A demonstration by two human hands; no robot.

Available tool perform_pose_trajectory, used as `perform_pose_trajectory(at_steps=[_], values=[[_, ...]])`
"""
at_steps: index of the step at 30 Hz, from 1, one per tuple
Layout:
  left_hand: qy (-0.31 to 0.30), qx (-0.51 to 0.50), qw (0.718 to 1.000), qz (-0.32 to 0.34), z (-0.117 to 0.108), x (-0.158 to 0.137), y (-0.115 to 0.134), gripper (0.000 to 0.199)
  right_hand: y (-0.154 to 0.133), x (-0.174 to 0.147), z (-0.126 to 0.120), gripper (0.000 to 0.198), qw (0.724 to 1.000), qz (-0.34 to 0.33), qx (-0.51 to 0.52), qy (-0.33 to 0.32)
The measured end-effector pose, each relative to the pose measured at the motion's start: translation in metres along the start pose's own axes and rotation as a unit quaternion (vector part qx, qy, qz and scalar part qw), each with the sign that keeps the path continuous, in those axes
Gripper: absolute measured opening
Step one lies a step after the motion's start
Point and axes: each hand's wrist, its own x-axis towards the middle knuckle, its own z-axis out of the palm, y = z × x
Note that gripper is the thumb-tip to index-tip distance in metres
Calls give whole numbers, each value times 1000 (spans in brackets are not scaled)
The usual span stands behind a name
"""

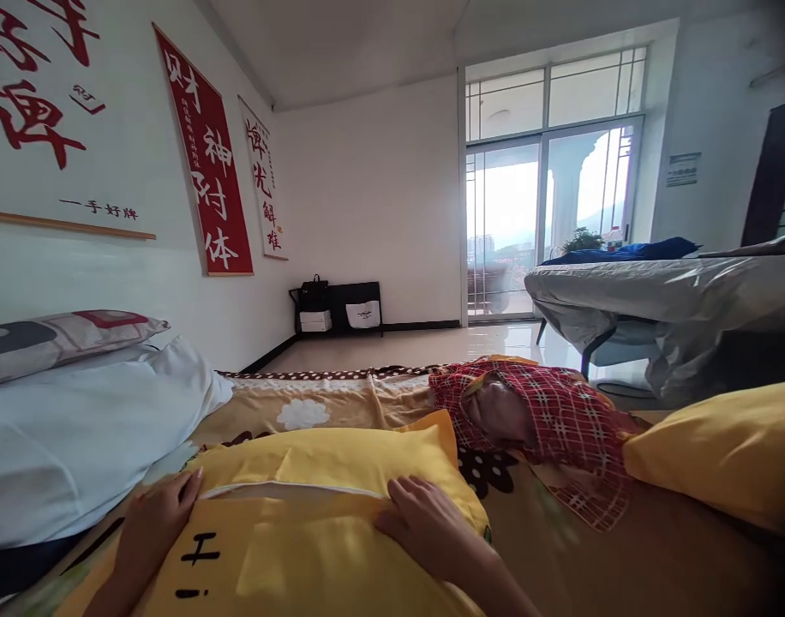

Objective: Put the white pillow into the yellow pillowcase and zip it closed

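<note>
A yellow pillow cover (328, 548) lies in front of me, with black "Hi" lettering on its lower left. A long slit crosses it, and a narrow white strip shows inside. At the slit's left end, my left hand (164, 512) is closed on the cover's edge, thumb and fingers close together. My right hand (424, 518) grips the cover at the slit's right end with curled fingers. Beyond the right hand lies a crumpled red checked cloth (560, 411), its folds showing a paler inner side.
The brown patterned blanket (392, 398) spreads beneath. White bedding (97, 428) with a grey-and-red pillow (77, 334) on top rises at left. Another yellow pillow (727, 446) lies at right. Beyond stand a plastic-covered table (624, 278) and a low black rack (341, 304) by the wall.
</note>
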Motion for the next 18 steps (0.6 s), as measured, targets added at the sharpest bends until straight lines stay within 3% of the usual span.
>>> perform_pose_trajectory(at_steps=[4,7,9,11,14,18], values=[[46,-33,974,220,-15,-28,49,33,-6,-8,-16,10,997,-68,-23,3],[26,-51,901,429,-27,-61,102,41,-9,-8,-20,8,994,-112,-18,8],[3,-51,857,512,-29,-78,131,53,-8,-8,-21,11,992,-127,-16,19],[0,-42,841,539,-24,-86,148,58,-6,-9,-22,13,990,-140,-8,26],[39,-29,836,547,-2,-91,155,51,-1,-8,-22,15,989,-149,21,15],[78,-53,828,552,18,-96,157,49,3,-5,-17,19,993,-92,73,-1]])
